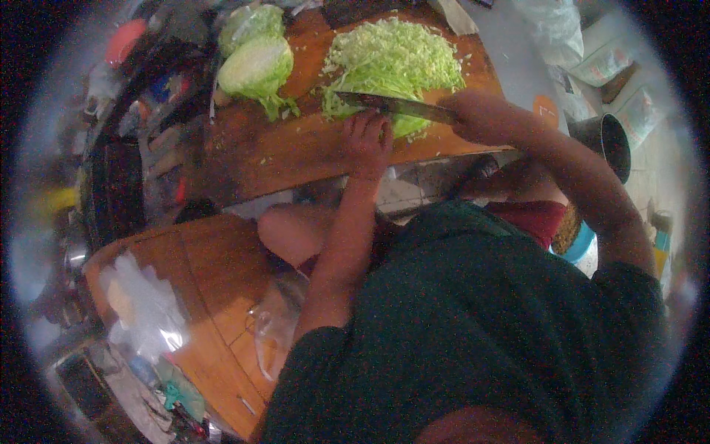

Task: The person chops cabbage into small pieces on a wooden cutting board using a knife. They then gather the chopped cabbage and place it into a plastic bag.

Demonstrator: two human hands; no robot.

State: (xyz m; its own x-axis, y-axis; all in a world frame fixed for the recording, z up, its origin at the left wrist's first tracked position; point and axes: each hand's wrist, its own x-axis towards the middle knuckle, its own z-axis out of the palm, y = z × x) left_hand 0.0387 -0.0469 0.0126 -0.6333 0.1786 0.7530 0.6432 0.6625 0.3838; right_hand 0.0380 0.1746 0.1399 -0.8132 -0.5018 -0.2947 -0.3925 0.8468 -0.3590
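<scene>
My right hand (pixel 480 119) is closed around the handle of a kitchen knife (pixel 399 106). Its blade points left across the near edge of a heap of finely cut cabbage (pixel 394 58), where longer pale-green shreds lie. Just below the blade is my left hand (pixel 368 136), its fingers bent beside the shreds; whether they grip any cabbage cannot be made out. Left of the heap sits a cut cabbage piece (pixel 255 64), its pale face up and ragged shreds at its near end. Behind it stands another cabbage piece (pixel 258 25).
The cabbage lies on a brown wooden table (pixel 266 150) with scattered bits. By my left side, a wooden surface (pixel 205 277) carries clear plastic bags (pixel 147 305). A dark round pot (pixel 614 147) and white sacks (pixel 602 64) stand at right. Assorted items crowd the left.
</scene>
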